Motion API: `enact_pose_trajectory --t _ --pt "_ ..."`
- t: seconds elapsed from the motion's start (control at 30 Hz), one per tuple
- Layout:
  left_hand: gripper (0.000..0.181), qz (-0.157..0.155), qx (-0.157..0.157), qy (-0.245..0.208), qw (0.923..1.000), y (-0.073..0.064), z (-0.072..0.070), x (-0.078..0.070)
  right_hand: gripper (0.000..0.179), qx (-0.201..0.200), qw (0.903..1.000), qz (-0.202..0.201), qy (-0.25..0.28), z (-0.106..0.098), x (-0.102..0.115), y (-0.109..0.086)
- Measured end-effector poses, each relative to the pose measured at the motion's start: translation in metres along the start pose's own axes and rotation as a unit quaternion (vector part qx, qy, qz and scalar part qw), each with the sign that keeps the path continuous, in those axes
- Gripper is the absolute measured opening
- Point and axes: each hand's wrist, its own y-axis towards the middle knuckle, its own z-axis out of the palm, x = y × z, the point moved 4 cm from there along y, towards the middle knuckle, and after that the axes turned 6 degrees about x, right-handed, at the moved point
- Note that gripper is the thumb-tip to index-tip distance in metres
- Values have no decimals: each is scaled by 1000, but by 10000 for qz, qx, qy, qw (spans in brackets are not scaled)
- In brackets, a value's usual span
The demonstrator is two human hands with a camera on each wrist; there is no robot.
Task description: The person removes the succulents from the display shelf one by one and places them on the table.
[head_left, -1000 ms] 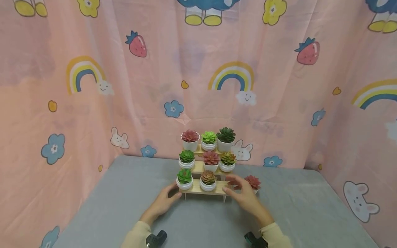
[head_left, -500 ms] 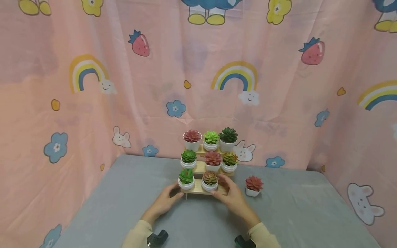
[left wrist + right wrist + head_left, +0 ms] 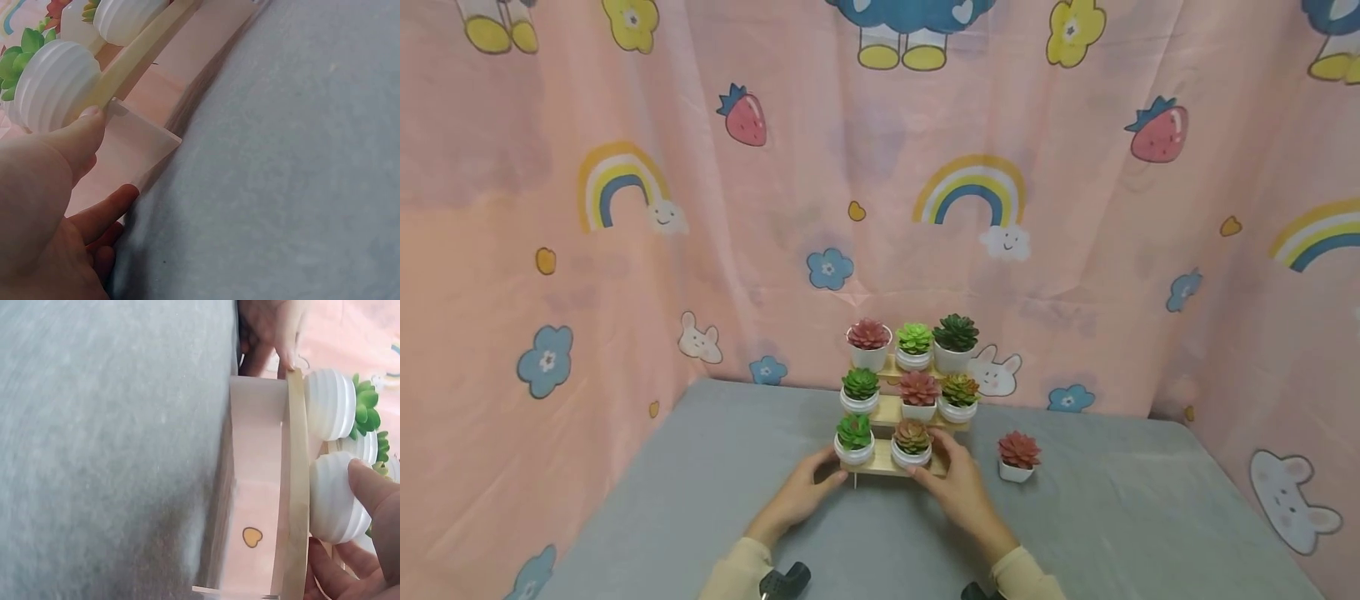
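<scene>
A three-step wooden display stand (image 3: 882, 457) with clear legs holds several small potted succulents. My left hand (image 3: 801, 492) holds the left end of its lowest shelf, the thumb on the front edge beside a green succulent (image 3: 853, 433) in a white ribbed pot. In the left wrist view, the other fingers reach down by the clear end leg (image 3: 140, 128). My right hand (image 3: 961, 487) grips the white ribbed pot (image 3: 332, 497) of a brownish succulent (image 3: 912, 437) on that same shelf. Its thumb lies on the near side of the pot, the fingers behind.
A red succulent (image 3: 1018, 454) in a white square pot stands on the grey tabletop (image 3: 1097, 517), right of the stand. More succulents fill the middle and top steps, among them a dark green one (image 3: 956, 335). A pink patterned curtain (image 3: 760, 250) hangs behind.
My right hand has moved left from the lowest shelf's right end to the brownish succulent's pot, leaving the red succulent on the table in full view. My left hand stays at the shelf's left end.
</scene>
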Motion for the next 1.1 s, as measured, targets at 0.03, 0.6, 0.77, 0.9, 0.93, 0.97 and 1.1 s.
enact_pose_trajectory --t 0.03,0.6,0.77,0.9,0.93,0.97,1.1 --pt "60 17 8 21 10000 0 1 0 63 -54 10000 -16 -3 0 0 0" --pt "59 15 -53 9 10000 2 3 -3 65 227 9987 -182 421 -11 2 -1" --pt "60 -70 -18 30 10000 -1 4 -3 66 383 9982 -22 457 -19 2 -4" --pt "59 -89 4 21 10000 -2 5 -4 67 583 9970 68 500 -30 7 -7" --pt "59 -91 11 -11 10000 -2 5 -4 67 634 9967 32 501 -34 9 -7" --pt "59 -53 12 -22 10000 -2 4 -5 67 675 9966 -13 473 -37 11 -7" --pt "61 -107 -6 -162 9998 -2 3 -6 66 738 9963 -306 327 -49 19 -8"
